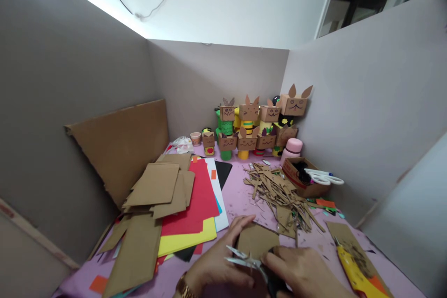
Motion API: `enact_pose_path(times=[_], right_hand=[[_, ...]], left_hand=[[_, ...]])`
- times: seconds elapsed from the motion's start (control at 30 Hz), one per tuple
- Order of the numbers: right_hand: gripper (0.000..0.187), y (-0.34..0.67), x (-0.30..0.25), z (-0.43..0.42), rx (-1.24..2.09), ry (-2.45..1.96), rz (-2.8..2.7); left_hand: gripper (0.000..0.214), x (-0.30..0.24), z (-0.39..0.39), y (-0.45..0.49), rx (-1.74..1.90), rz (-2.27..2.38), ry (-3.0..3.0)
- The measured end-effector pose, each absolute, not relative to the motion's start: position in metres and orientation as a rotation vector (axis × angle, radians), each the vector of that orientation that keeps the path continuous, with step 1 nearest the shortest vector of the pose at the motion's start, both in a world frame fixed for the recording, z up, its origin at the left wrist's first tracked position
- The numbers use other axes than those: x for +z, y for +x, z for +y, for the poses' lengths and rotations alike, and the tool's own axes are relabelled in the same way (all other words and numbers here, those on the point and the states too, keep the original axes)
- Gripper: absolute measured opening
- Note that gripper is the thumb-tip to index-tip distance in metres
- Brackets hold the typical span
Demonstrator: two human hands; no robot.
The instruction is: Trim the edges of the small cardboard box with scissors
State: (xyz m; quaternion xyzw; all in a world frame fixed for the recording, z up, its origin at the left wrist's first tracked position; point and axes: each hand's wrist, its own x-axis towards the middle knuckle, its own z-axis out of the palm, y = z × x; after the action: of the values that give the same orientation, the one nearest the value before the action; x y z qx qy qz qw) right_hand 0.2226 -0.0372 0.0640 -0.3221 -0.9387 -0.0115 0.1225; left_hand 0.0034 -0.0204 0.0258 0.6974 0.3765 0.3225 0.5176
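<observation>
At the bottom centre my left hand [218, 260] pinches the left edge of a small brown cardboard piece [257, 238] lying on the pink tabletop [240, 195]. My right hand [303, 270] is closed round the dark handles of a pair of scissors [244, 259], whose silver blades point left and lie across the lower edge of the cardboard piece. A gold watch sits on my left wrist.
A stack of cardboard sheets [157, 191] and coloured paper [199, 205] lies to the left. A heap of cardboard strips [279, 191] lies to the right, beside a small box [303, 181] with white scissors [323, 177]. Cardboard animal-face boxes [258, 123] line the back wall.
</observation>
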Motion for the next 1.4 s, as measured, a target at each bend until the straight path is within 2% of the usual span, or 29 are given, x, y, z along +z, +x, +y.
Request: enact_pose_path(times=[0.17,0.33,0.73,0.93,1.07,1.27,1.33,1.4], right_hand=[[0.022,0.218,0.066,-0.036,-0.180,-0.894,-2.715],[0.026,0.220,0.057,-0.035,-0.177,-0.864,-2.732],[0.021,0.221,0.052,-0.035,-0.211,-0.849,-2.778],[0.019,0.225,0.059,-0.037,0.162,-0.999,-2.722],[0.014,0.234,0.067,-0.032,0.572,-1.162,-2.316],[0.039,0.237,0.032,-0.012,1.346,-1.136,-0.936],[0.047,0.232,0.012,-0.008,1.568,-1.108,-0.746],[0.051,0.226,-0.004,-0.006,1.602,-1.102,-0.764]], left_hand=[[0.107,0.028,-0.021,0.003,0.749,0.894,1.725],[0.110,0.027,-0.022,0.006,0.774,0.965,1.677],[0.117,0.024,-0.017,0.005,0.765,0.970,1.621],[0.112,0.028,-0.020,0.010,0.740,0.983,1.658],[0.112,0.025,-0.020,0.011,0.733,0.979,1.619],[0.111,0.016,-0.016,0.013,1.008,0.979,1.559],[0.103,0.015,-0.016,0.014,1.168,1.093,1.594],[0.092,0.014,-0.015,0.014,1.293,1.235,1.682]])
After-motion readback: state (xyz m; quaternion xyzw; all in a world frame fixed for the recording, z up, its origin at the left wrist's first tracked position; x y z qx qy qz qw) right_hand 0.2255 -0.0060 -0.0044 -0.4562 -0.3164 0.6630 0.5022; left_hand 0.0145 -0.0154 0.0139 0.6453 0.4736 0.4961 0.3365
